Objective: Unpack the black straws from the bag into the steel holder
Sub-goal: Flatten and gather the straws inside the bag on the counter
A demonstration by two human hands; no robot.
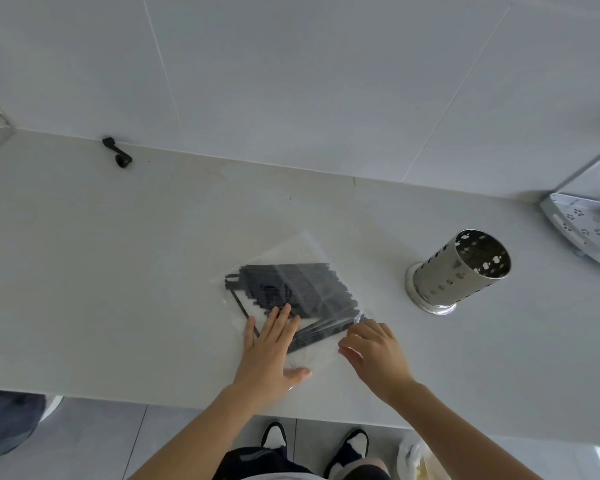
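Head view. Clear bag (293,271) flat on counter (118,271), mid-frame; black straws (291,289) inside, heaped at an angle. Left hand (271,351) laid flat on bag's near part, fingers straight and spread, fingertips over straw ends, gripping nothing. Right hand (374,351) at bag's right near corner, fingers curled, apparently pinching plastic edge; exact grip partly hidden. Steel holder (459,270) upright on counter, well right of bag, perforated, no straws seen inside. Small black object (117,152) by wall, far left. Perforated steel rack (589,230) at right edge.
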